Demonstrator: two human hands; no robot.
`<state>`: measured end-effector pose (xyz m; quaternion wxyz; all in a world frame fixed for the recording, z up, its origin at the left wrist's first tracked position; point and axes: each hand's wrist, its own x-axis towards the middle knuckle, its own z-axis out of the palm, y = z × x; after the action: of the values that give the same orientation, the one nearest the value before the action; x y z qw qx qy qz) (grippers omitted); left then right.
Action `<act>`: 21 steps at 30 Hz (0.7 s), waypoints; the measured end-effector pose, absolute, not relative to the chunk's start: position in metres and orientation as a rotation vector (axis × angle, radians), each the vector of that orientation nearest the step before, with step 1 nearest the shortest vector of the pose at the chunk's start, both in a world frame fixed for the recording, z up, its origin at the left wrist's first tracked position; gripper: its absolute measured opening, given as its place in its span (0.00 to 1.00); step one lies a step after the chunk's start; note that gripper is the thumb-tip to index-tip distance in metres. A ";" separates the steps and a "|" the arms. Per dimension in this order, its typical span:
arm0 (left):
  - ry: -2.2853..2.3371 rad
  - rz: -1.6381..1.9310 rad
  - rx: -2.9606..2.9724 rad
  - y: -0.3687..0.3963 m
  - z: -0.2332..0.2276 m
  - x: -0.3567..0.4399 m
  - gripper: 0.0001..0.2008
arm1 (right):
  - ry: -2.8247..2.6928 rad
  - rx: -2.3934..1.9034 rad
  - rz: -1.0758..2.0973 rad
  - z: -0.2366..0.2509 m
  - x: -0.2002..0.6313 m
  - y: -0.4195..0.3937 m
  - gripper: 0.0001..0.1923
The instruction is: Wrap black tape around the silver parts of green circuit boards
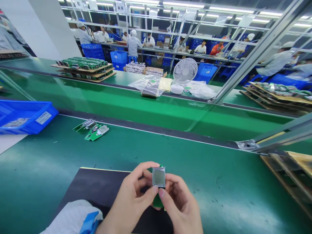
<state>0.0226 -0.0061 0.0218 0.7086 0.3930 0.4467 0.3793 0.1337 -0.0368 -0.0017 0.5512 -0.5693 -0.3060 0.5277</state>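
Between my two hands is a small green circuit board (158, 202) with a square grey LCD screen (158, 177) on its upper part. My left hand (136, 191) grips it from the left, forefinger at the top edge and thumb at the screen's lower edge. On the other side, my right hand (180, 198) is closed on the board, its thumb just under the screen. Fingers cover much of the board. Both hands are above a black mat (97, 188) on the green bench.
Loose circuit boards (97, 131) lie at the bench's back left, beside a blue bin (44, 112) of small parts. Stacked boards on trays (85, 66), plastic bags (148, 83) and a white fan (185, 71) stand beyond the divider. Cardboard trays (292, 182) edge the right; people work behind.
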 end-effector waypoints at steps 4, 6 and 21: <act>1.024 0.861 0.855 -0.007 0.020 0.023 0.14 | -0.673 -1.329 1.285 -0.003 0.134 -0.036 0.10; 1.013 0.849 0.856 -0.008 0.020 0.024 0.13 | -0.636 -1.319 1.305 -0.005 0.133 -0.037 0.10; 0.994 0.771 0.936 0.002 0.021 0.009 0.18 | -0.820 -1.362 1.445 0.006 0.157 -0.030 0.12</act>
<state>0.0085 0.0020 0.0206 0.7080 0.4215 0.4477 0.3473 0.1574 -0.0300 0.0062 0.4762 -0.5575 -0.3357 0.5914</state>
